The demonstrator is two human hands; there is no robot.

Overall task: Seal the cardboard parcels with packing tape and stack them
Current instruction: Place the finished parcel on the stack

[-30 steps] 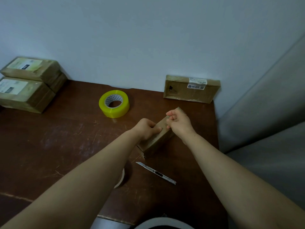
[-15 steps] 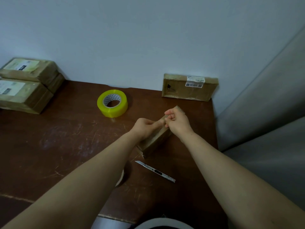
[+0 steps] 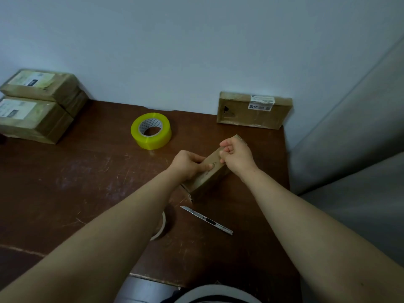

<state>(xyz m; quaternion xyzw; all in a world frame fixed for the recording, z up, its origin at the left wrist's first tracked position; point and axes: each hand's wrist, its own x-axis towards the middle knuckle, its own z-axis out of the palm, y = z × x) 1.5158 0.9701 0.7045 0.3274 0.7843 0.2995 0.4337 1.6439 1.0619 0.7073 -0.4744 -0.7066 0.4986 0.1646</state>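
A small brown cardboard parcel (image 3: 206,176) lies slanted on the dark wooden table (image 3: 87,184), right of centre. My left hand (image 3: 189,164) grips its near-left side, thumb laid on the top face. My right hand (image 3: 237,155) is curled over the parcel's far end, fingertips pressing its top edge. A yellow roll of packing tape (image 3: 151,134) stands behind and to the left. Two taped parcels (image 3: 37,106) are stacked at the far left. Another flat parcel (image 3: 254,110) leans against the wall at the back right.
A metal utility knife (image 3: 206,220) lies on the table just in front of the small parcel. A second, pale tape roll (image 3: 160,227) is mostly hidden under my left forearm. The table's right edge (image 3: 288,171) runs close beside my right hand, next to a grey surface.
My left thumb has slid back along the parcel's top, away from my right hand. My right hand stays curled at the far end. The parcel has not moved.
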